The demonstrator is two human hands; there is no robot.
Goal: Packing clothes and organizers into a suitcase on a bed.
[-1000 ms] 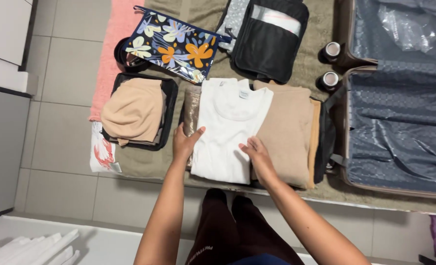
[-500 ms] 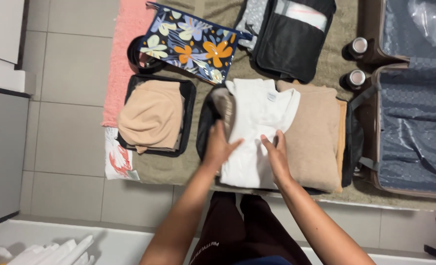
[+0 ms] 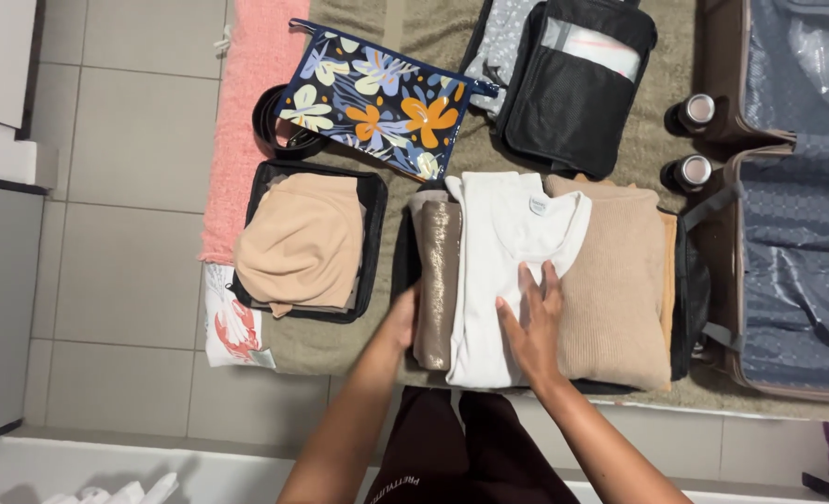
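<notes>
On a brown rug (image 3: 386,28) over floor tiles, the right hand (image 3: 532,322) pressed flat, fingers spread, on the folded white shirt (image 3: 498,271); the left hand (image 3: 401,317) seemingly tucked beside the shiny brown garment (image 3: 438,280), fingers hidden. Uneven pressing could skew the fold.

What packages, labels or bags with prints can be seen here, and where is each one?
Floral pouch: top centre on the mat, flat rectangle, navy with orange, cream and blue flowers.
Neck label: small pale tag inside the collar of the white shirt.
Printed bag: left of the hands, under the black cube, white with a red-orange design.
Clear packet: in the black organiser at top, pale rectangle.
</notes>
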